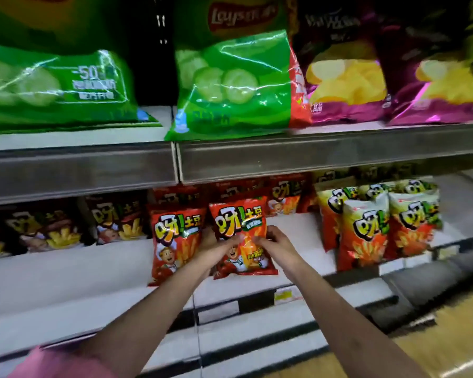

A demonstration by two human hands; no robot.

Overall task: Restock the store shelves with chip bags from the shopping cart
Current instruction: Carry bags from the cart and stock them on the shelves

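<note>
Hands (pixel 257 241) round red chip bag (pixel 242 227)

Head view, close before shelves (pixel 311 156)

Red chip bag (pixel 241 236) was glossy plastic film, crinkled w/ glare spots; green bags (pixel 232 85) on the upper shelf were shinier still, streaked w/ white reflections; purple bags (pixel 347 85) same glossy foil-like film; shelf edge rail (pixel 311 156) looked like dull brushed metal; lower shelf deck (pixel 66 271) was smooth matt white; floor (pixel 448 336) looked wood-grain, slight sheen; sleeve (pixel 58 364) was soft pink cloth, matt
</note>
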